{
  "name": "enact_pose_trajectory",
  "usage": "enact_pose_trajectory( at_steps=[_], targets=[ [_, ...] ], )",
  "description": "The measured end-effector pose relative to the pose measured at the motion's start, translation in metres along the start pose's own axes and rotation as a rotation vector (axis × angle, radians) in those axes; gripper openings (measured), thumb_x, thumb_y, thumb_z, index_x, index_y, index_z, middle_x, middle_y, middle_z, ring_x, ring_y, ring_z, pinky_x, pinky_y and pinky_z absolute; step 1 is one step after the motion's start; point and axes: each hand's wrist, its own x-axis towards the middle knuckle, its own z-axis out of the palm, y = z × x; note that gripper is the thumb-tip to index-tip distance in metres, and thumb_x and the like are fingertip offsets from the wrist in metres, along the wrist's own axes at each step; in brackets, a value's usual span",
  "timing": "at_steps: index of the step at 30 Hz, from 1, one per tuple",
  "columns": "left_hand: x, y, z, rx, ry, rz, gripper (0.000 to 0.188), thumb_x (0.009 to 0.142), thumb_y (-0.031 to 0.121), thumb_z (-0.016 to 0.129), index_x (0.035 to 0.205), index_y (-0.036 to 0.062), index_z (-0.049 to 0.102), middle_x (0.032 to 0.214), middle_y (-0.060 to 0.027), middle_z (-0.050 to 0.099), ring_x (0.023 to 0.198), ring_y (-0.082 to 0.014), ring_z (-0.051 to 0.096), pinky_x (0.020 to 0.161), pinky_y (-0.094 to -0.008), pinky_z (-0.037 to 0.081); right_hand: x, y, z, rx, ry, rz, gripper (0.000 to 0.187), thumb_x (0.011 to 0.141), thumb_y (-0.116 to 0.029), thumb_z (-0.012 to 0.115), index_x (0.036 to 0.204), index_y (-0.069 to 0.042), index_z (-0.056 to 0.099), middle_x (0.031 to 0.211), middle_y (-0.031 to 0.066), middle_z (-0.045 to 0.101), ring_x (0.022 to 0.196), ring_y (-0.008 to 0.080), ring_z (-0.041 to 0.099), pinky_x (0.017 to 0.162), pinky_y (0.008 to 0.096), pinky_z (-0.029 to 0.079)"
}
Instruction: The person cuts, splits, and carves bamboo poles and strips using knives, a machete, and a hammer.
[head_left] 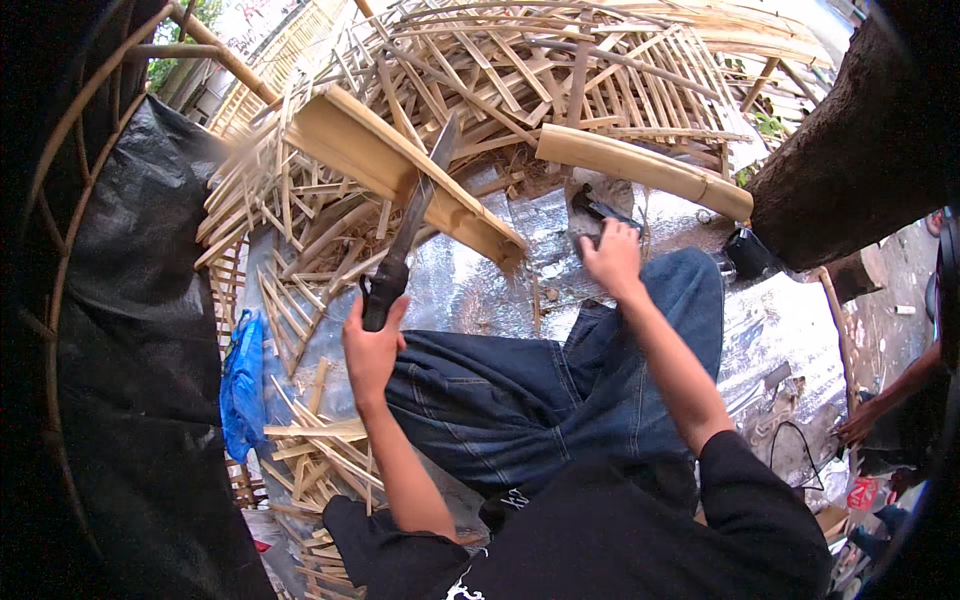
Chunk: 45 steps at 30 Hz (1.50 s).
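Observation:
My left hand (370, 350) is closed around the black handle of a large knife (408, 228). Its long blade slants up and to the right, crossing a split length of bamboo (345, 150) whose hollow side shows. That bamboo lies tilted from upper left down toward the middle. At the right, above my raised knee, the fingers of my right hand (613, 262) curl at a dark object (601, 212) whose kind I cannot make out. Beyond it rests another split bamboo length (645, 172), rounded side up.
A large heap of bamboo strips (520, 75) fills the far side; more strips (320, 460) lie at my left. A blue plastic bag (242, 385) is by a black sheet (140, 300). A tree trunk (850, 150) leans in at right. Another person's hand (855, 428) shows at far right.

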Motion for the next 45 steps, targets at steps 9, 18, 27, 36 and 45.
enact_pose_trajectory(
  at_steps=[9, 18, 27, 36, 45],
  targets=[
    [0.012, 0.0, -0.03, 0.183, -0.147, 0.077, 0.04, 0.083, 0.033, 0.075, 0.098, -0.0003, 0.058, 0.067, -0.0008, 0.058, 0.053, -0.0082, 0.054, 0.05, -0.0244, 0.042, 0.048, 0.038, 0.011, -0.088, 0.038, -0.09, 0.047, 0.071, -0.027, 0.077, 0.107, -0.003, 0.058, 0.107, 0.0148, 0.052, 0.105, 0.0303, 0.048, 0.089, 0.0399, 0.041],
    [0.037, 0.001, -0.031, 0.177, -0.215, -0.042, 0.04, 0.079, 0.025, 0.078, 0.102, -0.0008, 0.059, 0.071, -0.0027, 0.061, 0.056, -0.0108, 0.06, 0.052, -0.0257, 0.046, 0.043, 0.059, 0.02, 0.124, -0.036, -0.189, 0.031, 0.079, -0.023, 0.07, 0.094, 0.0, 0.056, 0.092, 0.0191, 0.06, 0.092, 0.0361, 0.057, 0.08, 0.0445, 0.045],
    [0.041, 0.01, 0.0, 0.536, -0.228, 0.059, 0.043, 0.072, 0.034, 0.081, 0.092, 0.0004, 0.062, 0.077, -0.0134, 0.064, 0.067, -0.0285, 0.063, 0.064, -0.0404, 0.048, 0.031, 0.014, -0.084, 1.181, -0.65, 0.695, 0.032, 0.096, -0.039, 0.055, 0.088, -0.008, 0.055, 0.066, -0.005, 0.047, 0.053, 0.0042, 0.042, 0.044, 0.0231, 0.033],
    [0.095, 0.007, -0.021, 0.539, -0.361, 0.118, 0.045, 0.064, 0.02, 0.081, 0.105, 0.0076, 0.065, 0.102, -0.0175, 0.066, 0.098, -0.0356, 0.061, 0.085, -0.0425, 0.047, 0.041, -0.078, -0.209, 1.168, -0.273, 0.036, 0.027, 0.098, -0.03, 0.056, 0.105, -0.004, 0.057, 0.067, -0.0047, 0.044, 0.05, 0.0039, 0.038, 0.044, 0.0193, 0.031],
    [0.099, -0.04, 0.002, 0.501, -0.219, 0.196, 0.05, 0.066, 0.016, 0.076, 0.114, 0.0081, 0.062, 0.11, -0.017, 0.062, 0.105, -0.0371, 0.056, 0.093, -0.043, 0.044, 0.048, -0.099, -0.126, 0.574, -0.531, -0.038, 0.03, 0.097, -0.028, 0.056, 0.091, 0.001, 0.056, 0.064, 0.0012, 0.052, 0.057, 0.0104, 0.045, 0.052, 0.0288, 0.039]
  ],
)
